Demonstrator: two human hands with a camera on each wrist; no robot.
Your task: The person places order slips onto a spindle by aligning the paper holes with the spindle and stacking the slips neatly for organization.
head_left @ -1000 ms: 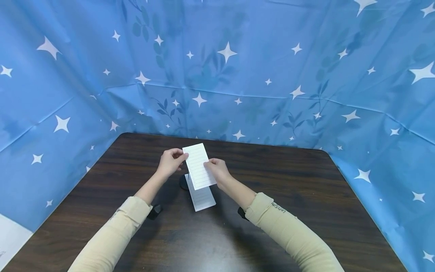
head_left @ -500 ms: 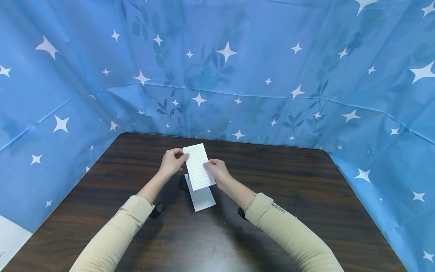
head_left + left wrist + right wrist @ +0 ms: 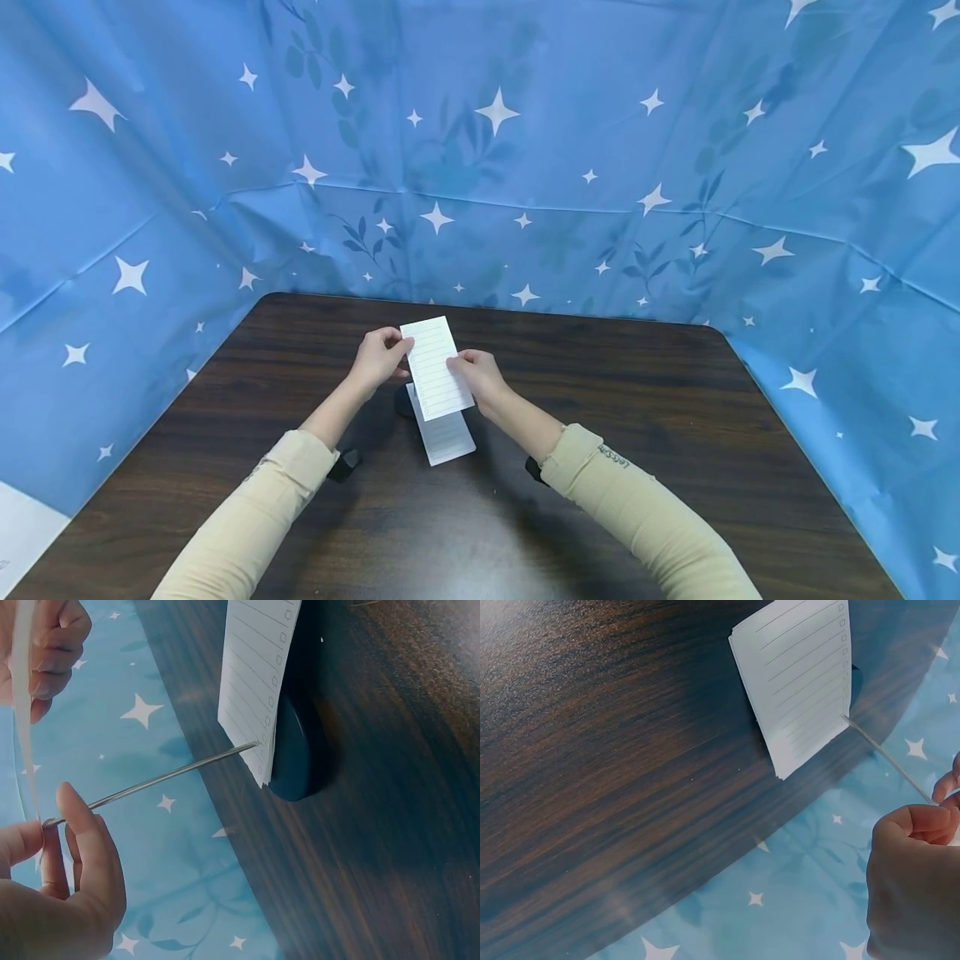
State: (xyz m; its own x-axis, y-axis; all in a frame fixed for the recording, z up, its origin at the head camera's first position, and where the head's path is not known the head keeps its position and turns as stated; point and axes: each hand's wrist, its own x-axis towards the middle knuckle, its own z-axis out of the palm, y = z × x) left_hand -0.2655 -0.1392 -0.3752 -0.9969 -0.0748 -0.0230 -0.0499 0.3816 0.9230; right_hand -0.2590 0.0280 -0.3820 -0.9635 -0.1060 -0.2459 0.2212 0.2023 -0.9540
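Note:
A thin metal spike (image 3: 172, 774) stands up from a round black base (image 3: 296, 754) on the table. A stack of white lined notes (image 3: 802, 682) with small checkboxes is skewered low on it, near the base. Above it, a single lined sheet (image 3: 438, 379) is held up between both hands at the spike's tip. My left hand (image 3: 377, 358) pinches the sheet's upper left edge, thumb in front, with fingers right at the tip. My right hand (image 3: 482, 377) pinches the same sheet by its right side, thumb on the front face.
The dark wood table (image 3: 615, 417) reaches back to a blue curtain (image 3: 555, 167) with white stars. A white surface (image 3: 26, 525) shows at the far left. Black straps with small devices (image 3: 344, 464) sit on the wrists.

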